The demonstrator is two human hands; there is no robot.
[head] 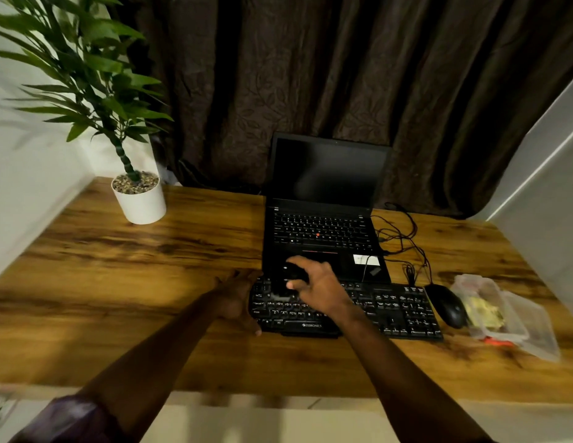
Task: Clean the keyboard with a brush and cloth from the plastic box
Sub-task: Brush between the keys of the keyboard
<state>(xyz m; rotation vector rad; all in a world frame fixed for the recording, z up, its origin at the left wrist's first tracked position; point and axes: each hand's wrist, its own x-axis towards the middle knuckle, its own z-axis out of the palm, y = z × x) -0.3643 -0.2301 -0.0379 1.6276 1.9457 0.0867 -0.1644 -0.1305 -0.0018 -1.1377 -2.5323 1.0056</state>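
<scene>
A black keyboard (390, 310) lies on the wooden desk in front of a laptop. My right hand (320, 287) is over the keyboard's upper left keys, shut on a dark brush (290, 278) whose blurred end rests on the keys. My left hand (235, 298) grips the keyboard's left edge. A clear plastic box (489, 311) lies open at the right with a yellow cloth (485, 311) inside it.
An open black laptop (323, 219) stands behind the keyboard. A black mouse (448, 305) with tangled cables sits between keyboard and box. A potted plant (139, 199) stands at the back left. Dark curtains hang behind the desk (134, 282).
</scene>
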